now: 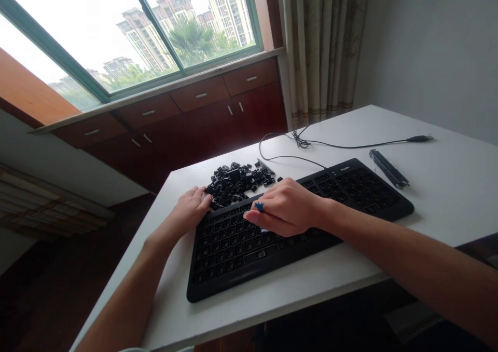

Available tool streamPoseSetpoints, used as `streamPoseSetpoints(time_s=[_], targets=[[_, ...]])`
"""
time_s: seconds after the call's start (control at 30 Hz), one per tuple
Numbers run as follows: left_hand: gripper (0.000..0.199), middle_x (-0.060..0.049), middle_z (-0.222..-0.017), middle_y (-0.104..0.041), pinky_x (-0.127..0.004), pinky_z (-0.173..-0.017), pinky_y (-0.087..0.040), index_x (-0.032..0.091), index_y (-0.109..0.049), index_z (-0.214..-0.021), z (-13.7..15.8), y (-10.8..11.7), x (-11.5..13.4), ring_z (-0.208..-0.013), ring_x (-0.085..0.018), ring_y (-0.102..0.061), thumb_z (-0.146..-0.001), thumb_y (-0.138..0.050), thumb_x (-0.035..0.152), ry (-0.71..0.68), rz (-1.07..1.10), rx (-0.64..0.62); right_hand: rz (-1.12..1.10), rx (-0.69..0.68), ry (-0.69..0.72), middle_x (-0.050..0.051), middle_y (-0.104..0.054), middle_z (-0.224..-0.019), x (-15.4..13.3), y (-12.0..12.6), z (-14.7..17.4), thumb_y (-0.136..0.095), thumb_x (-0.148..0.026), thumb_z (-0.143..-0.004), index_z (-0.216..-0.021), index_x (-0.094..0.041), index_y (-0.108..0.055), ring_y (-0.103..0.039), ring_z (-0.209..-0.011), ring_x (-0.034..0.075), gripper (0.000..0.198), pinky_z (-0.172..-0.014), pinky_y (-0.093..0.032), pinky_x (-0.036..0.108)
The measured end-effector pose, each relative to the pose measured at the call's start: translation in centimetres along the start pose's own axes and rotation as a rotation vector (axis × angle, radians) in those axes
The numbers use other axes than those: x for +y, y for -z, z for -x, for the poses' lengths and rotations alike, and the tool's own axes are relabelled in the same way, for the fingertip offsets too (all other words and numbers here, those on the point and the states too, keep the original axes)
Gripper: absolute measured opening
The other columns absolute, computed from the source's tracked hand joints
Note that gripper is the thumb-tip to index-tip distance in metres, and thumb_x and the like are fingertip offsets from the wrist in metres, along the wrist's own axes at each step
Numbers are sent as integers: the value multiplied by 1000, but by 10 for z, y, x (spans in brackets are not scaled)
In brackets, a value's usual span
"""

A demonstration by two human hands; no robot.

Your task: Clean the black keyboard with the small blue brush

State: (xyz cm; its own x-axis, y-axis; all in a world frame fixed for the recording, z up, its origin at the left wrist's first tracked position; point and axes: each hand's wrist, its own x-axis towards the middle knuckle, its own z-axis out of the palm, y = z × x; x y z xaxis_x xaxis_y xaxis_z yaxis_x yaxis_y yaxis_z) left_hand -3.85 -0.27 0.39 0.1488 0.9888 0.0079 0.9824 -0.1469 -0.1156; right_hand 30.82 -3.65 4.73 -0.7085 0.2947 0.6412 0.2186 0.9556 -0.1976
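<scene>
Black plastic was all over our white tabletop [447,201]. We had the keyboard [241,251] lying flat in front of us, set a bit crooked, and most of it showed open square spots with no keys on them. A heap of loose keys [233,183] sat just past its far left side. Our left hand [190,210] rested by the keyboard's far left corner, with its fingertips right at the heap. We could not tell whether those fingers held anything. Our right hand [290,206] was over the middle of the keyboard, thumb and finger pinched on a small blue thing [259,206]. Most of it was hidden, so we could not tell what it was. The cord [350,147] ran from the back of the keyboard, made a tangle, and ended in a plug [418,139] on the right. A long black bar [389,169] lay near the keyboard's right end.

We thought some things could go wrong. If our left hand bumped the heap, keys could fall to the floor [58,289] and get lost. If our right hand pushed too hard, the keyboard could skid, or some little part in the open spots could break. If our pinch got loose, the blue thing could drop.
</scene>
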Motion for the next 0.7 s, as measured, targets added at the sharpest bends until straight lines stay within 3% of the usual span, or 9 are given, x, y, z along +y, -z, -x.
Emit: streamPoseSetpoints(time_s=[0.27,0.7], targets=[[43,-18,-138,-56,-52,-113,-32,11,-62,-121,5,0,-6,-137,-35,-42,-93,-35,27,-179,-113,-11,56,42,3,-4,-51,-54,2,-2,1,-37,-43,-103,-63,-17,-53,-40,-47,7,50,-50,-22,26],[44,-17,-139,-56,-52,-114,-32,12,-61,-124,3,-3,-8,-138,-35,-40,-94,-34,28,-168,-141,-13,83,26,2,-4,-50,-53,0,-2,-1,-34,-45,-103,-66,-17,-55,-40,-48,7,51,-51,-23,25]])
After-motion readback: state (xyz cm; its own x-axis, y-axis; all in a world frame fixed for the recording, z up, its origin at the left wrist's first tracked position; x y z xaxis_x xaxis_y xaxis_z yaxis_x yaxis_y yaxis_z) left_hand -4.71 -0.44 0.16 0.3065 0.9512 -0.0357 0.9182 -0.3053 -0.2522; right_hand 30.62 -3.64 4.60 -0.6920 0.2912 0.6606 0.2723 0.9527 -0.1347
